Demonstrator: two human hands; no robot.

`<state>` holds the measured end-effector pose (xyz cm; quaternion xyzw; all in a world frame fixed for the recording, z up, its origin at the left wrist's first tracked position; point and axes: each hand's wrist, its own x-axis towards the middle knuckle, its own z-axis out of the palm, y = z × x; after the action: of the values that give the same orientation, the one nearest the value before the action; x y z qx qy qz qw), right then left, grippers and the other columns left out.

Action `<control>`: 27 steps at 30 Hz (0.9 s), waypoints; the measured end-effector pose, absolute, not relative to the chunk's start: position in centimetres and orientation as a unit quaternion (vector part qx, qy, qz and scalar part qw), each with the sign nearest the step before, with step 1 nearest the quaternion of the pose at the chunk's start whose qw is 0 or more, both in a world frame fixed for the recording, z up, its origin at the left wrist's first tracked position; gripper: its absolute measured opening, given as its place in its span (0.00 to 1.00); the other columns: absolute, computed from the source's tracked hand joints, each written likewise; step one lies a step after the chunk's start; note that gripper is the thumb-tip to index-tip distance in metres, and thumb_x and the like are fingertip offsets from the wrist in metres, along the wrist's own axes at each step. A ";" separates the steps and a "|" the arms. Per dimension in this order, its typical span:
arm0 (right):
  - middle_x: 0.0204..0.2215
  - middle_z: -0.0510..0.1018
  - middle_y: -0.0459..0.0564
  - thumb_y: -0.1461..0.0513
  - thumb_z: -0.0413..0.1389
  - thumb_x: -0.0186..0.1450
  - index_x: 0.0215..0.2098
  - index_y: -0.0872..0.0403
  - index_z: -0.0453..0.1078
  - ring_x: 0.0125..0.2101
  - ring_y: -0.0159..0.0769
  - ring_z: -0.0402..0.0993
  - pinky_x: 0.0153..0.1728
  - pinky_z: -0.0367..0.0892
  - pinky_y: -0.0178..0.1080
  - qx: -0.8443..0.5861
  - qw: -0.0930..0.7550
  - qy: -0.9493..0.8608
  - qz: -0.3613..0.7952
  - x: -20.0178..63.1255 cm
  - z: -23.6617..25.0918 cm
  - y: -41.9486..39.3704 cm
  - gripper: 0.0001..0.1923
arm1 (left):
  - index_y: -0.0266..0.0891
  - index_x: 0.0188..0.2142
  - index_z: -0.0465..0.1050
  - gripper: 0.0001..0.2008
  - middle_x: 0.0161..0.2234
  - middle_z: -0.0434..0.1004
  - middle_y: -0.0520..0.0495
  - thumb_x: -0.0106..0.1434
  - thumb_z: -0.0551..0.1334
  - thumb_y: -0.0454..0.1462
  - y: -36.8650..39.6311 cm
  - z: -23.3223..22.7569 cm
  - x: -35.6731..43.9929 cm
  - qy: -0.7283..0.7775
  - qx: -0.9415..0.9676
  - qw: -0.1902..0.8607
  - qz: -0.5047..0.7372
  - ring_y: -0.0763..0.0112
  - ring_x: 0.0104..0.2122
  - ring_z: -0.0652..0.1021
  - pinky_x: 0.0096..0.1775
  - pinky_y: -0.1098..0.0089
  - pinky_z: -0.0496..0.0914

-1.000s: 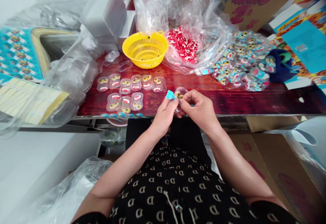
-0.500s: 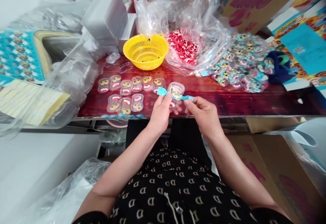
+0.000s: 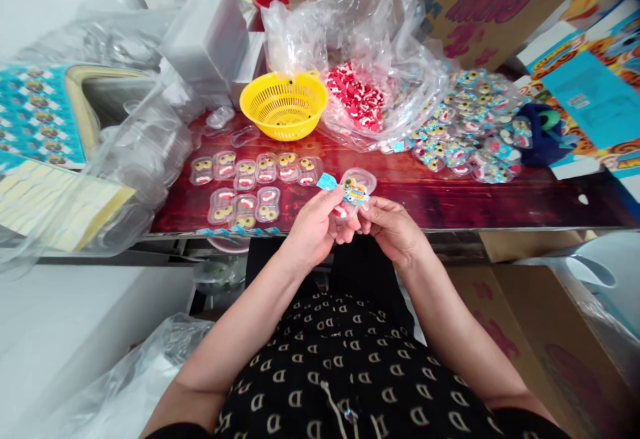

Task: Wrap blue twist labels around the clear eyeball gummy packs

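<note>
Between my hands, above the table's front edge, is a clear plastic candy pack (image 3: 361, 180) with a blue printed label strip (image 3: 356, 193) across its middle. My left hand (image 3: 320, 216) is closed on the pack's left side, thumb on the strip, whose left end (image 3: 327, 181) sticks up free. The fingers of my right hand (image 3: 387, 222) pinch the pack's right side, where the strip now bends round the edge. Left of my hands, two rows of clear packs (image 3: 267, 168) with yellow eye candies and red-and-white candies lie on the table. Several blue strips (image 3: 240, 230) hang along the front edge.
A yellow colander (image 3: 285, 109) stands behind the rows, beside an open plastic bag of red-and-white candies (image 3: 354, 98). Labelled packs (image 3: 470, 119) are heaped at the right. Clear empty shells (image 3: 160, 142) and label sheets (image 3: 60, 199) crowd the left. The dark red table (image 3: 540, 202) runs across.
My right hand has moved inward and folded the strip's right end down round the pack. Both hands are closer together, and the pack has tilted a little.
</note>
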<state>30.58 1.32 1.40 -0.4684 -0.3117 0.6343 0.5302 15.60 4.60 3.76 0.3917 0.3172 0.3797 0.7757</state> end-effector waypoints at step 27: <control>0.20 0.75 0.43 0.43 0.73 0.47 0.24 0.52 0.73 0.21 0.32 0.71 0.25 0.69 0.36 -0.466 0.463 -0.404 0.636 31.6 0.3 0.6 0.25 | 0.41 0.29 0.71 0.19 0.17 0.72 0.53 0.61 0.68 0.53 3.7 3.2 14.0 0.272 0.467 0.827 0.155 0.77 0.13 0.69 0.14 0.77 0.60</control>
<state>31.62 0.63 0.29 -0.4662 -0.4039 0.6363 0.4632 14.02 3.66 3.24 0.4668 0.2716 0.1549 0.8272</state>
